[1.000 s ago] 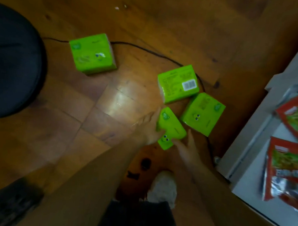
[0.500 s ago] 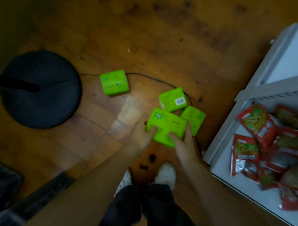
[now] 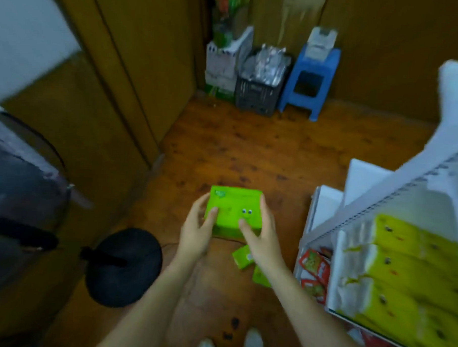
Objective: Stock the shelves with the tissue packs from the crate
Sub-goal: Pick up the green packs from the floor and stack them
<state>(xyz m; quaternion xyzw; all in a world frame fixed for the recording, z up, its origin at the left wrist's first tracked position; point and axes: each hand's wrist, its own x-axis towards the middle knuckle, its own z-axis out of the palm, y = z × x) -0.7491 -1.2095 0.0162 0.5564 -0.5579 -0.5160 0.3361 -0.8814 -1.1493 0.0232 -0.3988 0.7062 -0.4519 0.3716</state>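
Got one green tissue pack (image 3: 234,213) up in mid-air near centre, clear of the wooden floor (image 3: 249,153). Gripping it w/ left hand (image 3: 196,232) on the left edge and right hand (image 3: 263,237) on the right edge, fingers curled round the sides and one digit from each pressed on the top face. Firm two-handed hold, nothing else carried. Over to the right: white shelf unit (image 3: 373,206) just beside the pack, w/ yellow-green packs (image 3: 407,265) already stacked on one level, so prob. part of the stocking done. Below that, red snack bags (image 3: 313,268) on a lower level. Left to do: at least a loose pack (image 3: 242,256) down on the floor under the right wrist, plus a second loose pack (image 3: 261,275) just nearer. Can't tell if more are out of shot. Far end: dark crate (image 3: 260,89) w/ silvery stuff inside, next to a blue stool (image 3: 309,82). Can't tell if that's the task's crate, and no green packs visible in it. Judging overall: approx mid-task. Held pack lifted but not yet shelved, needs a swing right and a free slot, then back down for the floor ones.
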